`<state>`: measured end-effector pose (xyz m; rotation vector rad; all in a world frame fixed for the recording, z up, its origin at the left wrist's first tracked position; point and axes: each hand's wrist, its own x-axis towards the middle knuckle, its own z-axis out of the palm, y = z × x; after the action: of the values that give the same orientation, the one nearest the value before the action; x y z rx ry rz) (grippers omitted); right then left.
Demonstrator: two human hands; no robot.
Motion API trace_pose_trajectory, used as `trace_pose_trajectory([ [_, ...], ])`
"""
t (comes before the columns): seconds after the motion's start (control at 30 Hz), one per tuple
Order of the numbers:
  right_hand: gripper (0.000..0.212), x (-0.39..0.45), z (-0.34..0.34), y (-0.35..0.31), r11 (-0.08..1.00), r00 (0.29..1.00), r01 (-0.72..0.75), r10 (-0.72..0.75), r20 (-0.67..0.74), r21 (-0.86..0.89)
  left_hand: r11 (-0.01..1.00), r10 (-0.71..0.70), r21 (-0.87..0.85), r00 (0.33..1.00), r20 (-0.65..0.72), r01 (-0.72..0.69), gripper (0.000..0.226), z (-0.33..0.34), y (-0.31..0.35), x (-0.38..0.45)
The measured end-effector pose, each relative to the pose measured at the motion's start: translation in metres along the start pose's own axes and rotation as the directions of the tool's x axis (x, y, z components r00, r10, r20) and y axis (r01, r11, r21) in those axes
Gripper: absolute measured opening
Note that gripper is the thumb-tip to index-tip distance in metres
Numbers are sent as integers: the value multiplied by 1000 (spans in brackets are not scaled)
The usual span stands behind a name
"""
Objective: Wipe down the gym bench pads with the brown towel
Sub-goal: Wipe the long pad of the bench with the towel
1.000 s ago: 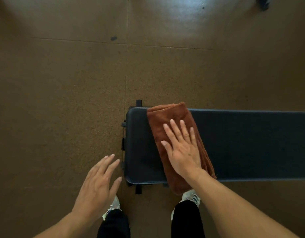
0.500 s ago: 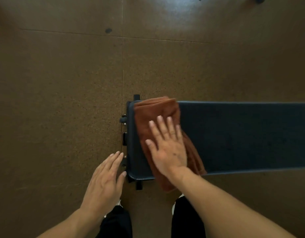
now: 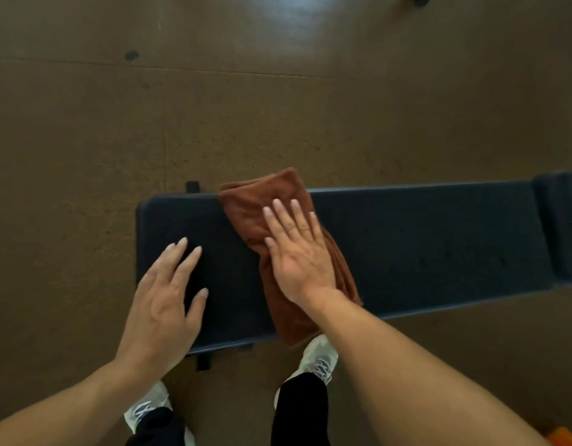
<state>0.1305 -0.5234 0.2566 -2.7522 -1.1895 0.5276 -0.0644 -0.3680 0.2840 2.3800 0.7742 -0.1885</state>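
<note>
Nearest me, my left hand (image 3: 164, 304) has come in from beside the desk (image 3: 423, 246) and now hovers over its left end, fingers (image 3: 181, 252) straight and apart. My right hand (image 3: 299, 252) presses flat, fingers spread, on the brown towel (image 3: 246, 204), now further right (draped across the dark pad, both ends overhanging). Beyond lies brown speckled floor (image 3: 278, 123) with a glare patch.

Towel (image 3: 287, 252) lies across bench pad (image 3: 423, 246), right of left hand (image 3: 164, 304).
</note>
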Motion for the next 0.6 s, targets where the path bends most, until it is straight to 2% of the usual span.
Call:
trace_pose_trajectory([
  [0.1,58,-11,-22,96,989,989,-146,146,-9,-13,977,109,181,993,47,-116,65,22,37,21],
  [0.17,61,-25,-36,164,959,959,-282,281,-38,-12,943,118,302,989,93,-141,69,38,61,33],
  [0.27,58,-52,-58,257,850,848,-523,526,-59,60,933,22,354,993,114,-61,75,62,89,40],
  [0.33,58,-63,-70,300,792,792,-601,608,-50,104,936,-38,353,995,90,4,77,71,101,40],
  [0.4,59,-65,-72,317,778,777,-617,626,-63,120,930,-44,368,996,77,13,77,71,105,41],
  [0.5,60,-60,-65,299,753,745,-642,657,-117,143,923,-36,384,994,102,-6,78,68,104,43],
  [0.53,60,-58,-61,285,757,746,-637,653,-133,145,923,-31,386,994,105,-12,79,68,102,43],
  [0.6,61,-55,-52,251,813,799,-570,582,-148,118,924,-17,382,994,112,-27,81,70,101,42],
])
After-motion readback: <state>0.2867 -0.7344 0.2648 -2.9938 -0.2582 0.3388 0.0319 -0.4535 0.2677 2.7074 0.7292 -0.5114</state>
